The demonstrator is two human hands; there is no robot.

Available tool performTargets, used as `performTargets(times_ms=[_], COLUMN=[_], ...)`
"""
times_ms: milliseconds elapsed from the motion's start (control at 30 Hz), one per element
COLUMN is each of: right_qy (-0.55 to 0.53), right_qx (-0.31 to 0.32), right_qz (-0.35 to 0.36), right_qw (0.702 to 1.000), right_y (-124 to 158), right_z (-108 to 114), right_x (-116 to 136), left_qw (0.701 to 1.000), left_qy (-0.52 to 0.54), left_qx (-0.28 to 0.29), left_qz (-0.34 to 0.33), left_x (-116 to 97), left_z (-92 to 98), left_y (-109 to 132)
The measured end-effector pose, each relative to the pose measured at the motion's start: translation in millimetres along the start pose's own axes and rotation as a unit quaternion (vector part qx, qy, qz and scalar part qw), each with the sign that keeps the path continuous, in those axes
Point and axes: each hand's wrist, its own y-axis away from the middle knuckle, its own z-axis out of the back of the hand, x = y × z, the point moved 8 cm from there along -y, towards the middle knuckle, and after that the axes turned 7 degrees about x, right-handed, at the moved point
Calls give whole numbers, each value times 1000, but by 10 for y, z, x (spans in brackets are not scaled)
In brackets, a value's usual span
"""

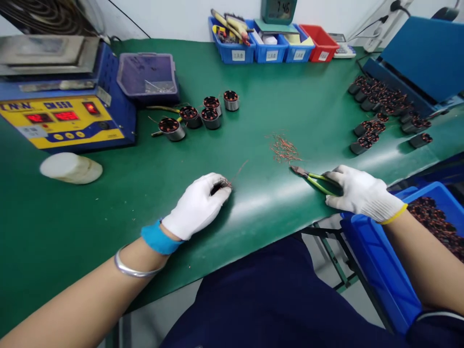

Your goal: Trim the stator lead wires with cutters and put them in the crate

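Gloves of white fabric cover both hands. The left hand [197,205] rests on the green surface [253,96] and its fingers are closed around a small wound coil [219,185], which is mostly hidden; only a dark edge and thin copper wires stick out toward the right. The right hand [362,193] also lies on the surface, well apart from the left one, and it grips the green handles of the cutters [311,178]. The tip of the cutters points left and touches the surface, just beside a little pile of copper wire scraps [284,149].

Farther back, five similar coils [201,116] stand in a loose group near a blue and yellow machine [65,111] with red displays. More coils [380,111] lie in rows at the far right. A blue crate [384,270] stands below the right arm, next to the edge of the surface.
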Motion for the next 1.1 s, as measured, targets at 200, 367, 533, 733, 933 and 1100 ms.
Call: performTargets(times_ms=[200,367,533,733,933,1100], right_qy=[49,-48,-58,-228,-523,-610], right_qx=[-108,-183,-178,-210,193,274], right_qz=[-47,39,60,81,207,210], right_qw=[992,981,981,947,804,714], right_y=[-89,-192,-251,-23,-7,-106], right_z=[62,34,16,142,97,73], right_x=[235,303,314,547,1505,1682], left_qw=[999,999,998,998,996,994], left_qy=[8,-6,-1,-3,-8,-32], left_qx=[-39,-45,-45,-47,-60,-56], left_qz=[-11,-25,-37,-45,-60,-84], left_x=[42,32,4,3,-26,-44], left_z=[-23,-31,-26,-34,3,10], left_y=[-15,-35,-47,-70,-148,-184])
